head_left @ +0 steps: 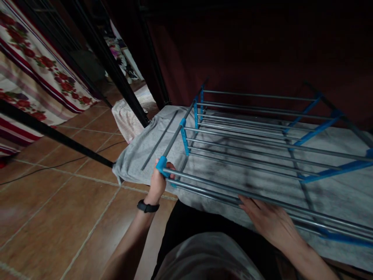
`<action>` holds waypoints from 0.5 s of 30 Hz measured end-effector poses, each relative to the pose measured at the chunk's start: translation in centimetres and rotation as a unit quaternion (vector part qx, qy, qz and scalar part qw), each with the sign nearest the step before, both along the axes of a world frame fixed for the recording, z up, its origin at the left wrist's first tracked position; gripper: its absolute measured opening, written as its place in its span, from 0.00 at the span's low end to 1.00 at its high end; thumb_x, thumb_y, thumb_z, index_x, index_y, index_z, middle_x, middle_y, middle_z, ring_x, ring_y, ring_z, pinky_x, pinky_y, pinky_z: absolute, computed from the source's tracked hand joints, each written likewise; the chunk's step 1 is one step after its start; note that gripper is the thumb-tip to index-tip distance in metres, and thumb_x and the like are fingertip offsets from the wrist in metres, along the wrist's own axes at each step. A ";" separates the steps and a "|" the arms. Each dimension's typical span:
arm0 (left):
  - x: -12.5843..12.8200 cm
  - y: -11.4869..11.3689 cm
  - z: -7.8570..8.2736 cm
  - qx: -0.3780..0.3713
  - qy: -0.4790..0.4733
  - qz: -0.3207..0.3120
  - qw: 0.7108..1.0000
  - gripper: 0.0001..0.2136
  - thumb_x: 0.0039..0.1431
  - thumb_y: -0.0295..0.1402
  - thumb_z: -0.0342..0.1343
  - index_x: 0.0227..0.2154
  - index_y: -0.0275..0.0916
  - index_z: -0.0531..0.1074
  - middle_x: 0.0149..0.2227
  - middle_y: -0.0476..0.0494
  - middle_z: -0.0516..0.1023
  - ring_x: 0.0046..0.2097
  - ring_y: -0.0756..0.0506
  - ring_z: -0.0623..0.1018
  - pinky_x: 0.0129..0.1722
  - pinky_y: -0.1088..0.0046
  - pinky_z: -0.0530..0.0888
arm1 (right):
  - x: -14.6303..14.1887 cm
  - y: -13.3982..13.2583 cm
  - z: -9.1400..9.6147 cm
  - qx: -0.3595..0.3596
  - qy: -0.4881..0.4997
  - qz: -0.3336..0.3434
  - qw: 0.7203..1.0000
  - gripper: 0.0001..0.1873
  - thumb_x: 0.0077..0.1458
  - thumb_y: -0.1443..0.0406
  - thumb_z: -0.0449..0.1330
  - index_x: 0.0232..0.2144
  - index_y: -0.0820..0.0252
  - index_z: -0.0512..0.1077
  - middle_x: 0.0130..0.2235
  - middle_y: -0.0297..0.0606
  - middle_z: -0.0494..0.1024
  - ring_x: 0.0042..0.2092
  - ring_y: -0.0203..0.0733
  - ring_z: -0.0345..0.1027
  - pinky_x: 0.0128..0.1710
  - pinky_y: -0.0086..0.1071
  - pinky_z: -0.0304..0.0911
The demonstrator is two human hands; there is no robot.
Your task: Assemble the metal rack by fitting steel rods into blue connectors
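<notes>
The person's right hand (pixel 266 217) lies against the front bars (pixel 204 182) of the rack (pixel 262 141), fingers partly hidden, so its grip cannot be told; the left hand (pixel 159 181) wraps a blue corner joint (pixel 162 165); the rack rests on grey cloth (pixel 134 151), a loose rod (pixel 159 140) beside it

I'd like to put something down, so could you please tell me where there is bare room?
Free: the floor between the cord and the left arm, and the strip of cloth left of the loose rod. Crowded: inside the rack, and along its front, where the left hand and right hand are.
</notes>
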State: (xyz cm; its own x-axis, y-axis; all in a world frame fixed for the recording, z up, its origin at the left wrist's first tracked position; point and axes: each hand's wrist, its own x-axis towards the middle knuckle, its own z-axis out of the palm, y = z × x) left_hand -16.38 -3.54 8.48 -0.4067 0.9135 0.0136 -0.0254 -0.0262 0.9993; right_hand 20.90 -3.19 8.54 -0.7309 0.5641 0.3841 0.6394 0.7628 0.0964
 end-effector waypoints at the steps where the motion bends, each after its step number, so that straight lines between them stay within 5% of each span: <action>1: 0.2 0.2 -0.2 0.008 -0.026 -0.004 1.000 0.34 0.62 0.63 0.35 0.18 0.39 0.67 0.16 0.46 0.64 0.21 0.49 0.66 0.24 0.72 0.65 | 0.0 0.0 0.0 -0.002 0.000 0.003 1.000 0.16 0.70 0.62 0.50 0.53 0.55 0.72 0.39 0.37 0.80 0.29 0.36 0.71 0.32 0.34 0.60; 7: 1.1 0.8 -0.7 0.088 -0.157 0.083 0.980 0.30 0.59 0.63 0.44 0.18 0.41 0.61 0.14 0.51 0.59 0.18 0.52 0.61 0.20 0.75 0.62 | 0.5 0.1 -0.5 -0.028 -0.003 0.008 1.000 0.16 0.67 0.65 0.52 0.54 0.53 0.72 0.40 0.37 0.80 0.33 0.38 0.74 0.35 0.33 0.64; 15: 1.2 1.6 -0.2 0.088 -0.114 0.146 0.979 0.26 0.61 0.56 0.45 0.17 0.41 0.60 0.15 0.52 0.59 0.18 0.52 0.61 0.18 0.75 0.60 | 2.5 0.4 -1.9 0.027 -0.052 0.019 0.998 0.27 0.58 0.76 0.52 0.56 0.51 0.70 0.52 0.40 0.77 0.51 0.49 0.73 0.44 0.40 0.68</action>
